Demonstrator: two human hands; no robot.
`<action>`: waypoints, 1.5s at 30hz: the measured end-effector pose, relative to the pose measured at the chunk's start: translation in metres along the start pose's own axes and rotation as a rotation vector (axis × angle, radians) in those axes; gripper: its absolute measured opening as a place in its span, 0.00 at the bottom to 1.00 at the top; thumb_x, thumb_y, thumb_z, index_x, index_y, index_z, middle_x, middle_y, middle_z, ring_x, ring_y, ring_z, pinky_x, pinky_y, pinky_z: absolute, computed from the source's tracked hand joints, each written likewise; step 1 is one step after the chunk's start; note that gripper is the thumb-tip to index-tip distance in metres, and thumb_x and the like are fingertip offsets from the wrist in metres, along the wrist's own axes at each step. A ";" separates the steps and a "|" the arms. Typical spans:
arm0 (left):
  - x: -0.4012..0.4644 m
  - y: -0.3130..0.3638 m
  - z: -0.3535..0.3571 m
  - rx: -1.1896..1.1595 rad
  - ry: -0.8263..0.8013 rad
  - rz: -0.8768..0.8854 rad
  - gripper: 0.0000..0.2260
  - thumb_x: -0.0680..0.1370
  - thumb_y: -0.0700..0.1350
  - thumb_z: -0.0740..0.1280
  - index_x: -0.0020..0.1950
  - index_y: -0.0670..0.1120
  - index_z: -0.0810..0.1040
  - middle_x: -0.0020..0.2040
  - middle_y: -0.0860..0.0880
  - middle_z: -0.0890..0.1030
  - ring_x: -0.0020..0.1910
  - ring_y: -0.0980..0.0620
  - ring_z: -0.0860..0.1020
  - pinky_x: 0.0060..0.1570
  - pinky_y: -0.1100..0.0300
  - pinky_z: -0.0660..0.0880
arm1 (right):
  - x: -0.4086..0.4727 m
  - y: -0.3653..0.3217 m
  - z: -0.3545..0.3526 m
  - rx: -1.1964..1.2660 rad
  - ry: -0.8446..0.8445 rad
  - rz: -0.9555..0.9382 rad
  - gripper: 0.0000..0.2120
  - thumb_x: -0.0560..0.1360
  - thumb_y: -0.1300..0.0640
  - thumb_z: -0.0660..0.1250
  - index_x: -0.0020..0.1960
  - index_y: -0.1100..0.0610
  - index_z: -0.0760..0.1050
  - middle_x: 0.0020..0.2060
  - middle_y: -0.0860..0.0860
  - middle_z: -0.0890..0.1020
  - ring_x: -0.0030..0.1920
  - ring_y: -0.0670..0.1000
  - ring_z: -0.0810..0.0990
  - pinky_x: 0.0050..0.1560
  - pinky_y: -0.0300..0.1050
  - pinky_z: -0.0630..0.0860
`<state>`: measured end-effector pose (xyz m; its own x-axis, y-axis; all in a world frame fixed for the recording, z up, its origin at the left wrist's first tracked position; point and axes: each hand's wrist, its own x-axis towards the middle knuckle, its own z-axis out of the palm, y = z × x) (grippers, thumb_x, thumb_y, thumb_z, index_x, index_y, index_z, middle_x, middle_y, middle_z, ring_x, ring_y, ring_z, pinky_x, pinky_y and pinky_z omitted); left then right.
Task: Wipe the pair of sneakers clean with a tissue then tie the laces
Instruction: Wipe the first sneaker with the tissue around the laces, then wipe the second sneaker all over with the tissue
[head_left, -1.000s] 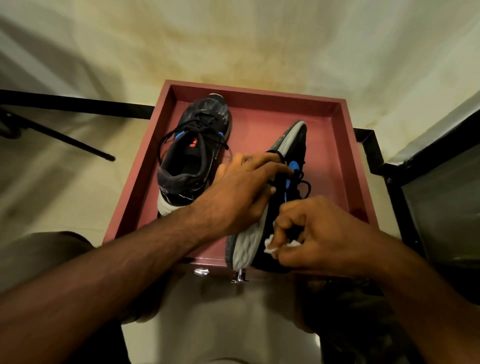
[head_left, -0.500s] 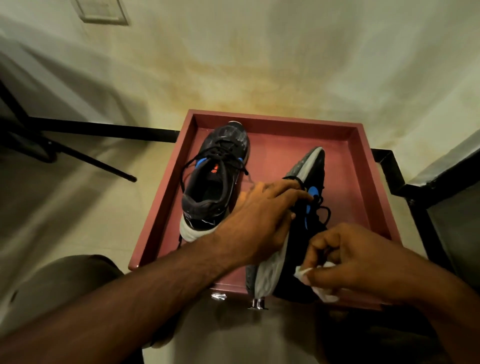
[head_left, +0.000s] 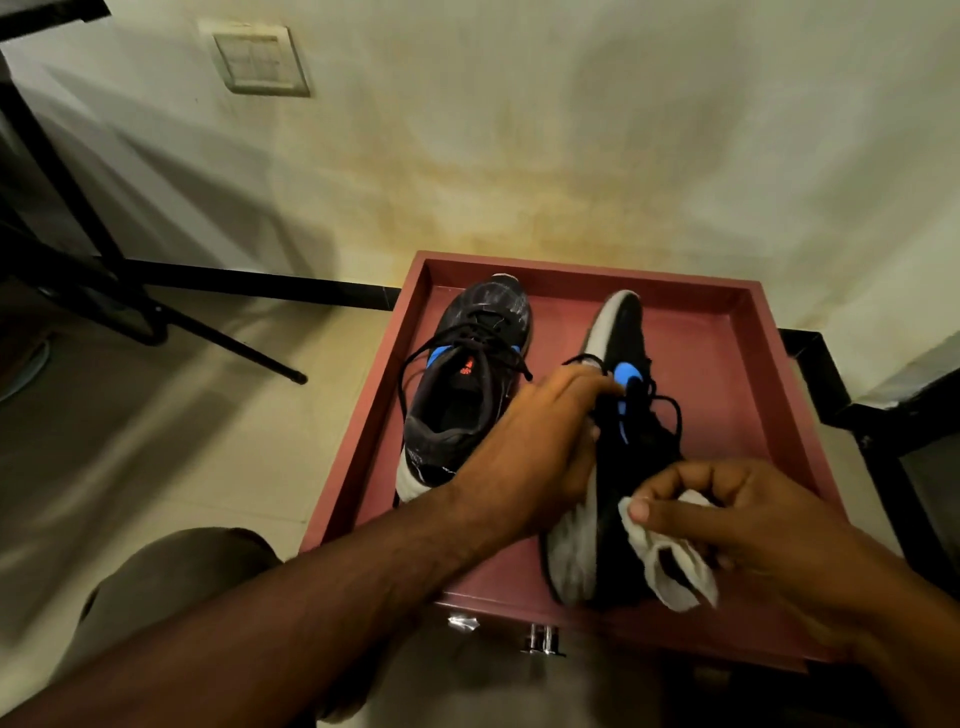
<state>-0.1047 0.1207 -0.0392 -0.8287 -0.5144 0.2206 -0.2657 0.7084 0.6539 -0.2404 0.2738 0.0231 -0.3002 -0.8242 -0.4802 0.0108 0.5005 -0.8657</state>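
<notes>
On the red tray (head_left: 727, 332), the right sneaker (head_left: 618, 415) (tipped on its side) stayed gripped by the left hand (head_left: 535, 447); the tissue (head_left: 670, 566), pinched in the right hand (head_left: 737, 525), had been drawn back off the upper, so wiping seemed paused.

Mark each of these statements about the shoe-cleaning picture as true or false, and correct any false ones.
1. The right hand holds a white tissue. True.
2. Both sneakers stand upright on their soles. False: the right sneaker is tipped on its side, sole facing left; only the left sneaker stands upright.
3. The left hand grips the tipped sneaker. True.
4. The sneakers sit on a blue tray. False: the tray is reddish-pink.
5. The upright sneaker's laces are tied in a neat bow. False: they hang loose and untied.
</notes>
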 end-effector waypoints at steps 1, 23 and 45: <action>0.001 -0.002 0.002 -0.011 0.008 -0.003 0.22 0.81 0.40 0.65 0.75 0.48 0.70 0.74 0.50 0.70 0.71 0.52 0.70 0.70 0.50 0.71 | 0.001 0.000 -0.001 0.010 0.057 -0.048 0.05 0.69 0.57 0.77 0.39 0.59 0.86 0.35 0.55 0.86 0.33 0.48 0.83 0.35 0.37 0.77; 0.004 -0.015 -0.069 0.623 -0.014 -0.448 0.29 0.77 0.63 0.69 0.68 0.46 0.64 0.61 0.42 0.76 0.54 0.41 0.81 0.47 0.50 0.79 | 0.043 0.031 0.009 -1.320 0.634 -0.503 0.06 0.71 0.60 0.78 0.42 0.56 0.81 0.40 0.56 0.78 0.38 0.58 0.78 0.31 0.50 0.77; 0.011 -0.016 -0.050 -0.543 0.054 -0.705 0.20 0.77 0.47 0.69 0.67 0.47 0.68 0.52 0.45 0.81 0.45 0.49 0.82 0.42 0.54 0.81 | 0.053 0.028 0.048 -0.321 0.372 -0.930 0.08 0.76 0.65 0.76 0.54 0.60 0.85 0.51 0.52 0.83 0.51 0.52 0.85 0.46 0.53 0.83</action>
<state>-0.0847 0.0800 -0.0107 -0.5327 -0.7759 -0.3379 -0.4234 -0.1014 0.9003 -0.2108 0.2312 -0.0332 -0.3353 -0.8135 0.4752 -0.6113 -0.1959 -0.7668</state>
